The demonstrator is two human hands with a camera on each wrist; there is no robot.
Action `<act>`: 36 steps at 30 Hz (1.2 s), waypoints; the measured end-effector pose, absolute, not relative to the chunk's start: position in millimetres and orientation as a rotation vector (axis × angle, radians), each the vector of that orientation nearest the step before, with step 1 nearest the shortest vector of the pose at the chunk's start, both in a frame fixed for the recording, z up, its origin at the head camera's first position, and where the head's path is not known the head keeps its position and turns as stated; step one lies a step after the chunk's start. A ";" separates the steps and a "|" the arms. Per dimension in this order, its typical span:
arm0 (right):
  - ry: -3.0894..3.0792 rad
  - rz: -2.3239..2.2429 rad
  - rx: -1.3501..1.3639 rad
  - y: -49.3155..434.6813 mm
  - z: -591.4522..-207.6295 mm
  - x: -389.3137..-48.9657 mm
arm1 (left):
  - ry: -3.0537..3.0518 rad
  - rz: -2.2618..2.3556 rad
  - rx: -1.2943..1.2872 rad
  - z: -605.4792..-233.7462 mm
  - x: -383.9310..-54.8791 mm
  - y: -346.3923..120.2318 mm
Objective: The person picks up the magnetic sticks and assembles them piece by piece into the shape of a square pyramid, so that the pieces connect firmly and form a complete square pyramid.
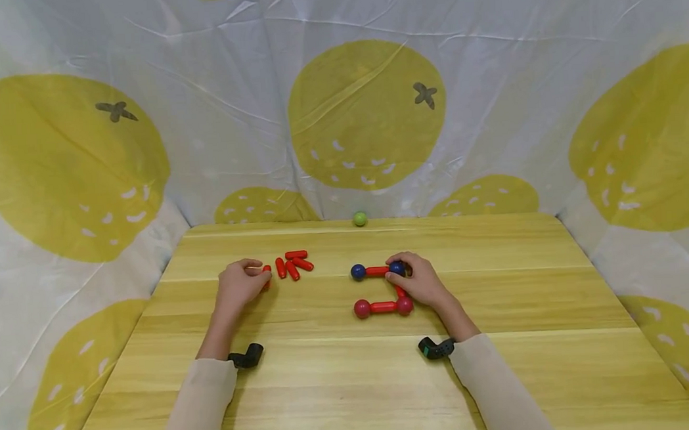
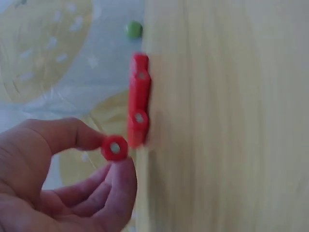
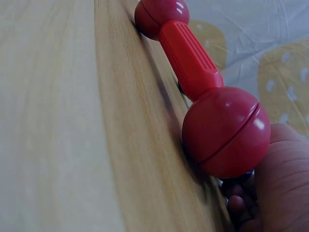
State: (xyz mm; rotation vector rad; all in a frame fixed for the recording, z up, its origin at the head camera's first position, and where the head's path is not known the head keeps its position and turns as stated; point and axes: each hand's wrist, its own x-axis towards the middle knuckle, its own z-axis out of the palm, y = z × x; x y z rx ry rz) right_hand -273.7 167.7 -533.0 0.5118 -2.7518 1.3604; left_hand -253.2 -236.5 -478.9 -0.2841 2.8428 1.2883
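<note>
My left hand (image 1: 242,284) pinches a red magnetic rod (image 2: 115,148) between thumb and fingers; its round metal end shows in the left wrist view. Just right of that hand, several more red rods (image 1: 291,269) lie loose on the table. My right hand (image 1: 417,279) grips the right dark blue ball (image 1: 396,269) of a joined shape. In that shape a red rod (image 1: 376,271) links it to another blue ball (image 1: 358,272). A second rod runs from the held ball toward a crimson ball (image 3: 226,132), partly hidden by my thumb. Another rod (image 3: 189,58) joins two crimson balls.
A green ball (image 1: 359,219) sits at the table's back edge, near the lemon-print cloth (image 1: 368,115) hanging behind. The wooden table (image 1: 343,386) spreads under both hands. Black wrist devices (image 1: 248,356) are worn at both sleeves.
</note>
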 end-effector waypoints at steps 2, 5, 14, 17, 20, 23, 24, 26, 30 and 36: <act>-2.754 1.356 0.507 167.6 -534.2 -274.3 | 2.718 1.396 -0.210 -476.2 -248.0 -224.3; -2.751 1.372 0.501 166.8 -534.8 -274.9 | 2.482 1.578 -0.091 -475.5 -242.9 -198.9; -2.731 1.387 0.524 165.2 -530.4 -273.0 | 2.196 1.698 0.034 -487.3 -242.7 -126.6; -2.740 1.378 0.511 164.9 -531.5 -273.4 | 2.185 1.693 0.011 -493.2 -245.7 -111.9; -2.749 1.364 0.498 165.3 -532.1 -273.7 | 2.195 1.685 -0.003 -497.4 -248.2 -102.1; -2.750 1.353 0.492 164.8 -532.9 -273.9 | 2.215 1.683 -0.017 -499.0 -248.5 -97.8; -2.749 1.348 0.489 164.5 -533.3 -274.1 | 2.224 1.683 -0.016 -499.3 -248.4 -97.2; -2.743 1.336 0.490 164.3 -534.0 -274.4 | 2.242 1.680 -0.012 -499.6 -247.7 -96.3; -2.734 1.316 0.487 163.4 -535.7 -275.0 | 2.292 1.661 0.007 -499.5 -246.2 -94.4; -2.746 1.288 0.467 161.5 -536.4 -275.5 | 2.384 1.613 0.027 -499.2 -243.7 -90.6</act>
